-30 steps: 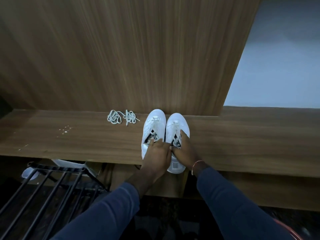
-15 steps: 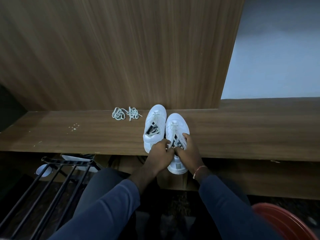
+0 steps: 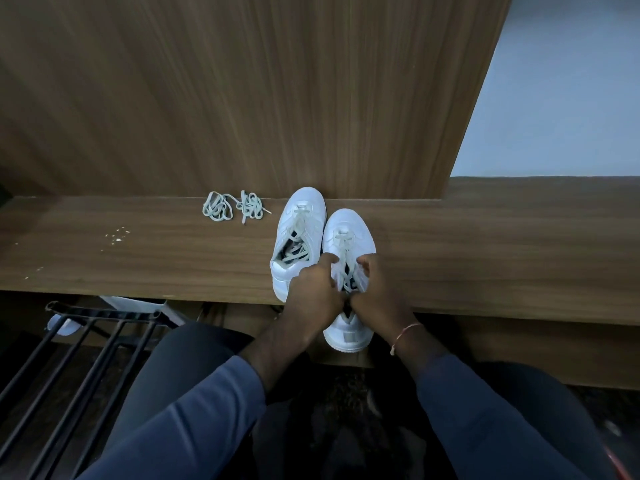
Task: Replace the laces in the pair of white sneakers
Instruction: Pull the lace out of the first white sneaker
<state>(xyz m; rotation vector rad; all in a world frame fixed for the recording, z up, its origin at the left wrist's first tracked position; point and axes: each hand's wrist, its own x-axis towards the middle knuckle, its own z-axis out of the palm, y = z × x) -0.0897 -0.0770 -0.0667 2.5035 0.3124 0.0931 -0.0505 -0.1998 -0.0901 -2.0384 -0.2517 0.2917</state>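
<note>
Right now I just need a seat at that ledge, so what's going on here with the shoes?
A person is working on the right sneaker of a white pair on the wooden ledge: the left hand and right hand grip it at its laced opening. The left sneaker stands beside it, laces slack. Spare laces lie bundled further left.

Blue long sleeves [image 3: 194,407], thread bracelet [image 3: 405,332] on right wrist.

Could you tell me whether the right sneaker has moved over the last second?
Yes: the right sneaker slid toward the person, its heel overhanging the shelf further.
</note>
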